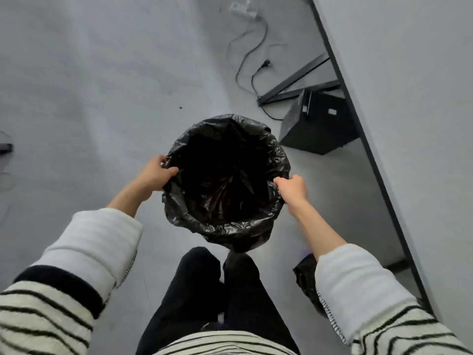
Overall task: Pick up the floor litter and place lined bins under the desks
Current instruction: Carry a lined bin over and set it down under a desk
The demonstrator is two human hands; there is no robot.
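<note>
At centre frame: one round bin (227, 234) fitted with a black liner (275, 149), the plastic folded down over the rim all round, interior dark and contents not discernible; item stands or hangs just ahead of the person's legs, whether touching the floor cannot be told. Left hand (156, 172), at the bin's left rim, fingers curled round the liner edge; right hand (293, 187), at the right rim, closed on the liner edge likewise. Lining judged done or nearly so; placing under a desk judged still to do, the bin sitting out on open floor (89, 85), beside the desk (409, 98) that fills the right of the frame. Beneath that desk, upper right: a black box (317, 124); cables (253, 57) and a power strip (243, 10). Lower right, behind the right sleeve: further black plastic (305, 278), nature unclear. Small dark speck (180, 108) on floor above the bin, possibly litter.
</note>
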